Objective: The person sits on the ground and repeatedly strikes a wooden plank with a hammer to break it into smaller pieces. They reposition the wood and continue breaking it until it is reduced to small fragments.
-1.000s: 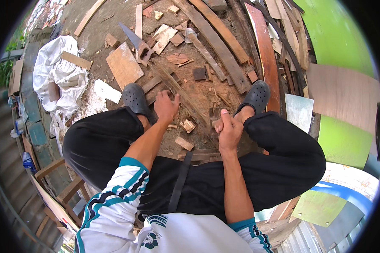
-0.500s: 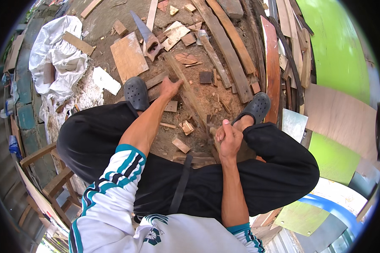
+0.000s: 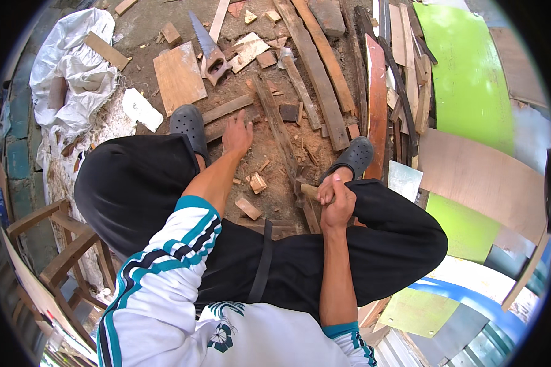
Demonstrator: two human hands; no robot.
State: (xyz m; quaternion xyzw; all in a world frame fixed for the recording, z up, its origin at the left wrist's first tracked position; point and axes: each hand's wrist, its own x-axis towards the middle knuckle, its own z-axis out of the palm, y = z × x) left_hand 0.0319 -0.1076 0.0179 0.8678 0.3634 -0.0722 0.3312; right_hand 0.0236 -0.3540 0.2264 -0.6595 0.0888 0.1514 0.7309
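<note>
My right hand (image 3: 338,202) is closed round the wooden handle of a hammer (image 3: 310,192). Its dark metal head rests at a long weathered wood strip (image 3: 275,122) that runs away from me between my feet. My left hand (image 3: 237,134) is open, fingers spread, holding nothing. It hovers over the dirt, left of the strip and close to a shorter batten (image 3: 228,107). A small split wood block (image 3: 256,183) and another offcut (image 3: 248,207) lie between my arms.
A handsaw (image 3: 211,52) lies beyond my hands, beside a square board (image 3: 180,81). Long planks (image 3: 315,73) stretch out at the far right. A white sack (image 3: 73,67) lies far left, a wooden frame (image 3: 73,251) near left. Green sheets (image 3: 465,67) cover the right side.
My left hand has let go of the long wood strip and moved left, its fingers opening. My right hand has turned a little, so the hammer's handle shows more clearly.
</note>
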